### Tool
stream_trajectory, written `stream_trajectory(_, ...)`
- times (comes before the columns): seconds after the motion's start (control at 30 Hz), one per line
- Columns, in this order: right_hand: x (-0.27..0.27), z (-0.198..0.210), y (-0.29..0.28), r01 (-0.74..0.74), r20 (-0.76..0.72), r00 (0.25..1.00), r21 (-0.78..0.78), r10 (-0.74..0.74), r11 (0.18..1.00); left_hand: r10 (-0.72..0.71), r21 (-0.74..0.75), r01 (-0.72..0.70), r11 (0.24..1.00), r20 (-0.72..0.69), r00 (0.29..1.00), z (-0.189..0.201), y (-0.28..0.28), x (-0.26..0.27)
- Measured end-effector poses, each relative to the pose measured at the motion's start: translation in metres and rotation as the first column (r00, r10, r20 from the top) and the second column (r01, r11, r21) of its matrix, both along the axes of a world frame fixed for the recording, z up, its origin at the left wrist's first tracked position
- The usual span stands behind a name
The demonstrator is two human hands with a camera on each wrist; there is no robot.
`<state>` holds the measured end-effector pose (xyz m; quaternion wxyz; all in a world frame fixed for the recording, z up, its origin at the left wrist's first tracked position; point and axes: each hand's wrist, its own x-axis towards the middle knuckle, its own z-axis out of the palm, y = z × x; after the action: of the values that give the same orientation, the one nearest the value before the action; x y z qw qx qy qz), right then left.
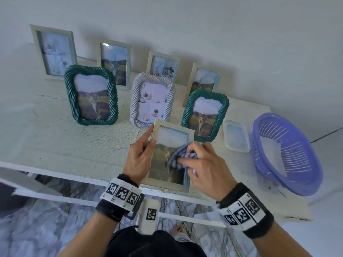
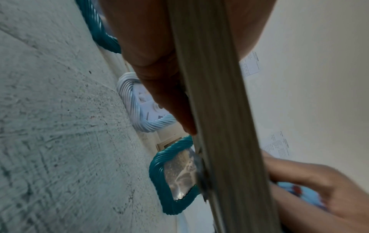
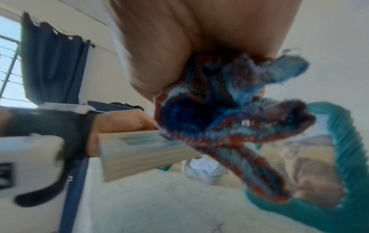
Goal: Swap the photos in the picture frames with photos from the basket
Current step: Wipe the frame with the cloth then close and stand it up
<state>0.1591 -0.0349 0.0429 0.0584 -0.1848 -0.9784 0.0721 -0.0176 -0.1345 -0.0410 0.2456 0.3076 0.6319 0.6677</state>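
A pale wooden picture frame [image 1: 172, 134] with a cat-in-a-field photo is held tilted over the table's front edge. My left hand [image 1: 141, 156] grips its left side, thumb on the front, index finger along the edge; the same frame [image 2: 219, 110] fills the left wrist view edge-on. My right hand [image 1: 202, 167] clutches a bunched blue and red striped cloth [image 1: 182, 157] and presses it on the frame's glass. In the right wrist view the cloth [image 3: 219, 113] hangs from the fingers over the frame [image 3: 143, 146]. A purple basket [image 1: 289, 154] holding white paper stands at the right.
Several other frames stand on the white table [image 1: 55, 141]: two green twisted ones [image 1: 91, 95] [image 1: 204, 115], a white twisted one [image 1: 152, 101], and pale ones against the wall [image 1: 53, 51]. A clear plastic box [image 1: 236, 136] lies beside the basket.
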Motion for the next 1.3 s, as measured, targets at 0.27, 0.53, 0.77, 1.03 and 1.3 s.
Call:
stream_trajectory(0.27,0.007,-0.001,-0.005,-0.042,0.014,0.999,-0.025,0.042,0.999,-0.028,0.02,0.027,0.999,0.057,0.998,-0.004,-0.003,-0.004)
stream_trajectory(0.53,0.007,0.001,-0.009,-0.062,0.042,0.997,0.004,0.062,0.998,-0.064,0.023,0.061,0.998,0.142,0.988,-0.017,-0.005,-0.001)
stream_trajectory(0.77,0.005,0.008,0.007,0.094,0.018,0.995,0.068,-0.096,0.993,-0.077,0.045,0.069,0.997,0.204,0.976,-0.013,-0.003,0.008)
stream_trajectory(1.03,0.024,0.0,-0.022,-0.08,0.09,0.992,-0.034,0.083,0.996,-0.044,0.05,0.033,0.998,0.239,0.97,-0.015,-0.005,0.006)
stream_trajectory(1.3,0.015,-0.004,-0.047,-0.05,0.095,0.994,-0.096,0.06,0.994,-0.035,0.079,0.012,0.997,0.299,0.954,-0.007,-0.003,0.018)
